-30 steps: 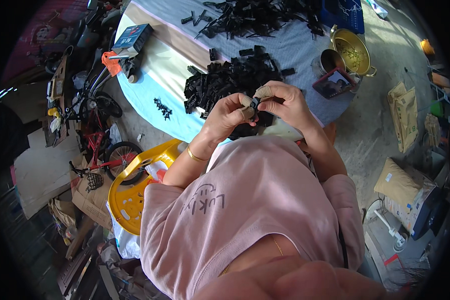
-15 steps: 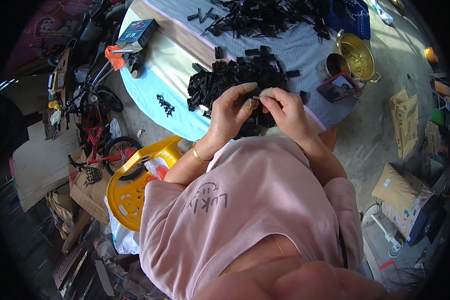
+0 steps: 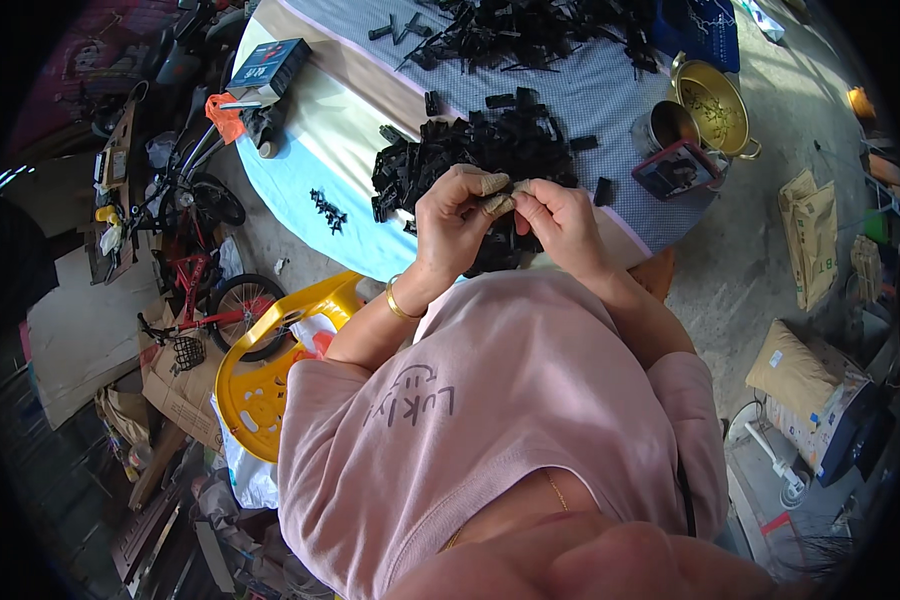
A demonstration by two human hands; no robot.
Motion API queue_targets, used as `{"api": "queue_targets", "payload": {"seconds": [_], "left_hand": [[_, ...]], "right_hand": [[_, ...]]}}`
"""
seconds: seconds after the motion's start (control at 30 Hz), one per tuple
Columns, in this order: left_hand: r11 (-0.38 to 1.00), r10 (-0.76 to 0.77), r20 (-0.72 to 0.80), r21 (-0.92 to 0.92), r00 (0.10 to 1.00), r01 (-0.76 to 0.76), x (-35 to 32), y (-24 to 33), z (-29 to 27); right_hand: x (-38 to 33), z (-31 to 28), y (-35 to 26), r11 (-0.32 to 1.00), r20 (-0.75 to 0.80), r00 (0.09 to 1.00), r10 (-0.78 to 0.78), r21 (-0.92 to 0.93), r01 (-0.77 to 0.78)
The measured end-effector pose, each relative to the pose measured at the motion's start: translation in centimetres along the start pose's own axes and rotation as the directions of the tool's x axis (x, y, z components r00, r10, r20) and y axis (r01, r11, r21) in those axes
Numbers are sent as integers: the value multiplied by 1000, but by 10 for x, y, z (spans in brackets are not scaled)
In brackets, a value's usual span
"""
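My left hand [image 3: 457, 215] and my right hand [image 3: 558, 218] meet over the near edge of a heap of small black plastic parts [image 3: 470, 140]. Wrappings cover the thumb and index fingertips of the left hand, which are pinched around a small dark piece [image 3: 510, 187]. The right thumb and index finger close on the other side of that same piece. Its shape is mostly hidden by the fingers. A small cluster of black pieces [image 3: 328, 211] lies apart on the light blue cloth, left of the heap.
Another black heap [image 3: 540, 35] spreads at the table's far side. To the right are a gold two-handled pot [image 3: 715, 110], a metal cup [image 3: 670, 127], a phone [image 3: 676, 171] and a blue basket [image 3: 698, 30]. A dark box [image 3: 270, 68] stands far left; a yellow chair [image 3: 250, 390] is beside me.
Both hands stay together over the heap. The left index finger has curled down nearer the thumb, and the right fingertips have shifted slightly left against the piece.
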State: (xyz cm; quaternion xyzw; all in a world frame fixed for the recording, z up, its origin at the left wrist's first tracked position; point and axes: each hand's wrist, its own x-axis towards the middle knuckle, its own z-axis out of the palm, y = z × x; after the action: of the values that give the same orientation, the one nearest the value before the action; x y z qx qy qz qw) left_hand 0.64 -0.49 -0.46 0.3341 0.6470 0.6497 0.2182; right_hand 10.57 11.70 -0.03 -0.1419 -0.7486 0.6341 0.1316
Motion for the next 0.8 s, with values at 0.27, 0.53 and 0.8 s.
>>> {"api": "queue_targets", "payload": {"seconds": [0.27, 0.53, 0.8], "left_hand": [[885, 48, 60, 460, 997, -70, 15, -16, -9], [661, 54, 186, 730, 981, -175, 18, -33, -28], [805, -11, 84, 592, 996, -41, 20, -22, -27]], "right_hand": [[39, -14, 48, 945, 282, 920, 272, 100, -310], [159, -50, 147, 602, -301, 935, 190, -716, -353], [172, -55, 173, 352, -198, 974, 105, -909, -223]]}}
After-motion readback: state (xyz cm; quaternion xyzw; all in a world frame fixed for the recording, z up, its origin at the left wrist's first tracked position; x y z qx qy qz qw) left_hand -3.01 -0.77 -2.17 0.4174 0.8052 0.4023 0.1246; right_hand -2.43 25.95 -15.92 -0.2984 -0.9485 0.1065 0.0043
